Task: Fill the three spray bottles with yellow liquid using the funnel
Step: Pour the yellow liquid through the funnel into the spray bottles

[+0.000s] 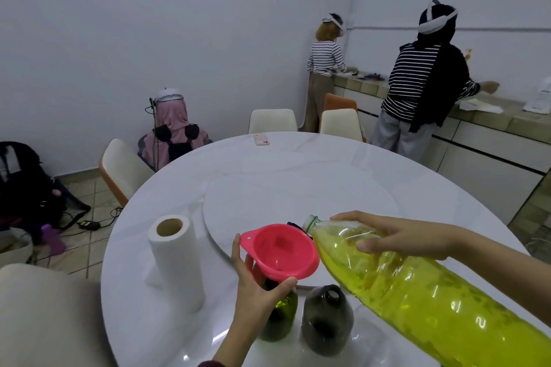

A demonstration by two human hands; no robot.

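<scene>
A pink funnel (280, 252) sits in the neck of a dark green spray bottle (281, 317) near the table's front edge. My left hand (256, 286) holds the funnel's stem and the bottle neck from the left. My right hand (396, 237) grips a large clear bottle of yellow liquid (417, 286), tilted with its open mouth at the funnel's right rim. A second dark bottle (326, 320), uncapped, stands just right of the green one. A small dark object (293, 225) shows behind the funnel; I cannot tell what it is.
A paper towel roll (176, 259) stands upright at the left on the round white marble table (298, 164). A turntable (301, 202) fills its middle and a pink phone (261, 139) lies at the far edge. Chairs ring the table; three people are beyond.
</scene>
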